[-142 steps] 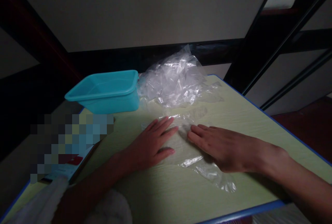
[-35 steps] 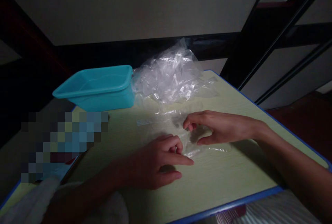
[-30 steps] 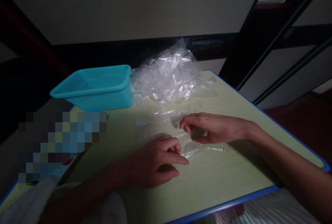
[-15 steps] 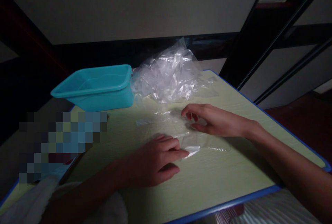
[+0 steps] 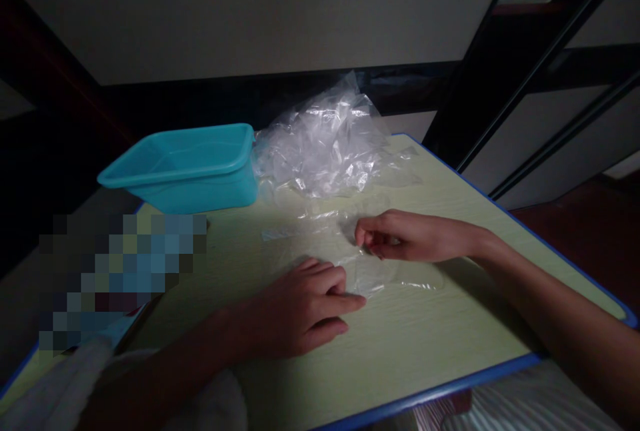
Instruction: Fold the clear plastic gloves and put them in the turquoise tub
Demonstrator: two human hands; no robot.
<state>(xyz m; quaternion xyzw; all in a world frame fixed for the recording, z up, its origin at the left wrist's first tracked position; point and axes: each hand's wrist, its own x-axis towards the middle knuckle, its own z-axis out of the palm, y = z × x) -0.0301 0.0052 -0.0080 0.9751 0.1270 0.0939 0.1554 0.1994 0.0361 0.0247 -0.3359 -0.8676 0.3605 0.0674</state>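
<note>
A thin clear plastic bag (image 5: 325, 244) lies flat on the pale yellow-green table (image 5: 425, 344). My left hand (image 5: 310, 308) rests palm down on its near edge, fingers spread. Over the bag's right part, my right hand (image 5: 400, 236) has its thumb and fingertips pinched together at the plastic. Whether a fold of film is between those fingertips is too small to tell. Behind the flat bag sits a crumpled heap of clear plastic bags (image 5: 330, 144).
A turquoise plastic basin (image 5: 200, 184) stands at the back left, beside the heap. A blurred-out bluish item (image 5: 150, 258) lies at the left edge. Blue edging (image 5: 430, 394) rims the table, and pale panels (image 5: 280, 18) rise behind it.
My right hand's thumb and fingers have closed together, and the hand has shifted slightly. The plastic under it has moved a little. My left hand stays in place.
</note>
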